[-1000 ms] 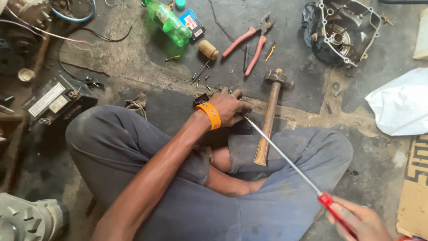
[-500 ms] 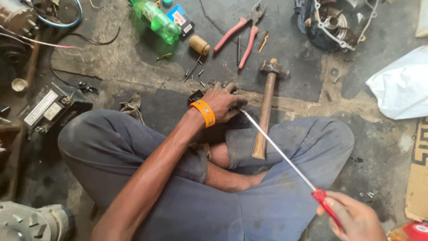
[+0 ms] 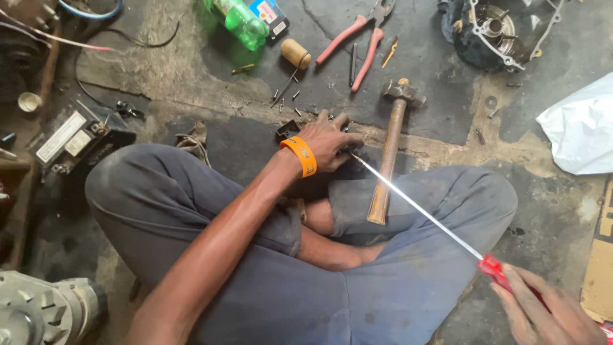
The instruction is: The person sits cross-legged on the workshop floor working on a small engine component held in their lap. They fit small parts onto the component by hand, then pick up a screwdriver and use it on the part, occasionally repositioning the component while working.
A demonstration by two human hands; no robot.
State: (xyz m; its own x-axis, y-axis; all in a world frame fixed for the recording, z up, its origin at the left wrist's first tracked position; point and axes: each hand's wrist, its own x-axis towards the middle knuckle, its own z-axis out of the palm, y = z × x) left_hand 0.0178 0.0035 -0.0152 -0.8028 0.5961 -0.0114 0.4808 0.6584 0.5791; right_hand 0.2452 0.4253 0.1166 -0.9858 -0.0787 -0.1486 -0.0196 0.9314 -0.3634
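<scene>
A: Screwdriver (image 3: pixel 421 207), long steel shank, red handle clenched in right hand (image 3: pixel 549 313) at lower right, tip running up to left hand (image 3: pixel 329 140).

B: Left grip?

A: Pressed down on small dark part (image 3: pixel 287 130) on floor (image 3: pixel 447 137), fingers curled over it; orange wristband (image 3: pixel 302 155) on that wrist. Closed or merely resting, cannot tell.

B: Nearby?

A: Wooden-handled hammer (image 3: pixel 388 153) just beside, lying over knee. Red-handled pliers (image 3: pixel 361 35), scattered screws (image 3: pixel 287 96), green bottle (image 3: pixel 239 22) farther up.
</scene>
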